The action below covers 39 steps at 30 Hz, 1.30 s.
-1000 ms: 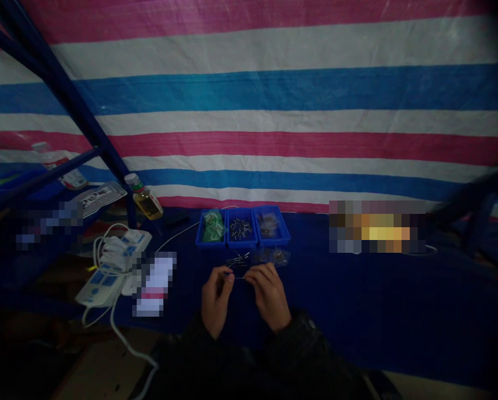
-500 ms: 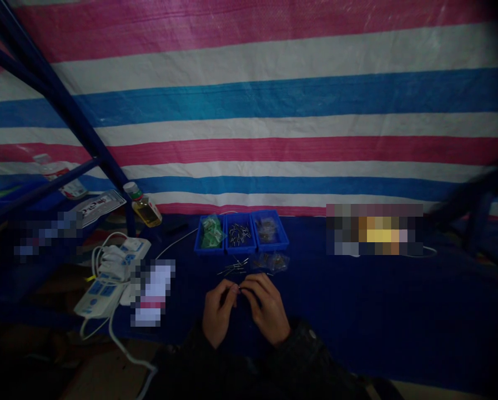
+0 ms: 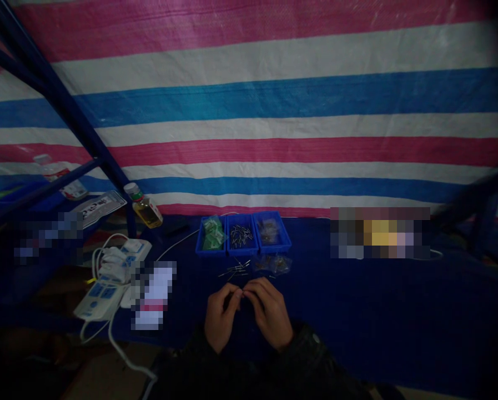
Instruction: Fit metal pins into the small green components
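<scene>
Over the dark blue tabletop (image 3: 357, 311), apparently pinching a tiny dark piece (image 3: 242, 294), mostly hidden, between the meeting fingers of bare left hand (image 3: 221, 319) and bare right hand (image 3: 273, 314). Can't make out shape. Just beyond, note loose slim silver metal pins (image 3: 237, 269) beside clear plastic bags (image 3: 280, 264), short of middle blue rectangular plastic tray (image 3: 242, 252). Could slip from so narrow a pinch; might land among pins, get lost in dim light.
</scene>
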Each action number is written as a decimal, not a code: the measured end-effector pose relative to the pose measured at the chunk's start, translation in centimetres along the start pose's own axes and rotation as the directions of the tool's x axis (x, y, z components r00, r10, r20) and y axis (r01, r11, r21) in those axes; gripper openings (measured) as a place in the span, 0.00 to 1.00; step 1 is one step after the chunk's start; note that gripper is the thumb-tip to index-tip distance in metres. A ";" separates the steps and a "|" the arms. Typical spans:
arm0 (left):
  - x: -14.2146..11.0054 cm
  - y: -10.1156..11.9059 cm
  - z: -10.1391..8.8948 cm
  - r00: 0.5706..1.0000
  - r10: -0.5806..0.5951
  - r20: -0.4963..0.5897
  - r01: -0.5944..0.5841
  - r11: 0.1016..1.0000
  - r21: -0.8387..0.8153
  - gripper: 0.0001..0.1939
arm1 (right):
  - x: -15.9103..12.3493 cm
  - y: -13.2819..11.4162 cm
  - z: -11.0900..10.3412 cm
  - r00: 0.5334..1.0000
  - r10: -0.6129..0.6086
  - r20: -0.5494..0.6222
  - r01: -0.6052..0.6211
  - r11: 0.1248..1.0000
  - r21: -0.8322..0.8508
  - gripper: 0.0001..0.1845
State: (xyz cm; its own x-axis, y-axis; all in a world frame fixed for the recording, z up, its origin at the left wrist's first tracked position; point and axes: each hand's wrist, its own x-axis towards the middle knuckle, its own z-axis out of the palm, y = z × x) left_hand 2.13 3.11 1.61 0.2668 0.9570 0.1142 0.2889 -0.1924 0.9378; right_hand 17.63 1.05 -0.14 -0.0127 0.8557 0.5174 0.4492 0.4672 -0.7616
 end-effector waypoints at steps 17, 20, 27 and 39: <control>-0.1 -0.4 0.1 1.000 0.001 0.002 -0.001 1.000 0.007 0.17 | -0.6 0.1 -0.1 1.000 0.014 0.025 -0.014 1.000 -0.008 0.09; -0.1 -0.5 0.1 1.000 -0.001 0.009 0.001 1.000 0.016 0.17 | -0.6 0.1 -0.1 1.000 0.020 0.002 -0.020 1.000 -0.018 0.08; -0.1 -0.4 0.0 1.000 0.002 -0.021 -0.002 1.000 -0.005 0.17 | -0.6 -0.1 -0.2 0.999 0.028 0.019 -0.028 1.000 0.006 0.08; -0.1 -0.1 0.1 0.999 -0.004 -0.040 0.004 1.000 0.003 0.19 | -0.4 -0.2 -0.2 0.999 0.040 0.007 -0.040 0.999 0.005 0.08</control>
State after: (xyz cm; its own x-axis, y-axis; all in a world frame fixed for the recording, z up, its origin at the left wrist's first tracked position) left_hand 2.15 3.05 1.49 0.2284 0.9656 0.1240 0.2923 -0.1895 0.9374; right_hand 17.72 0.55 -0.12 -0.0011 0.8751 0.4839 0.4447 0.4339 -0.7836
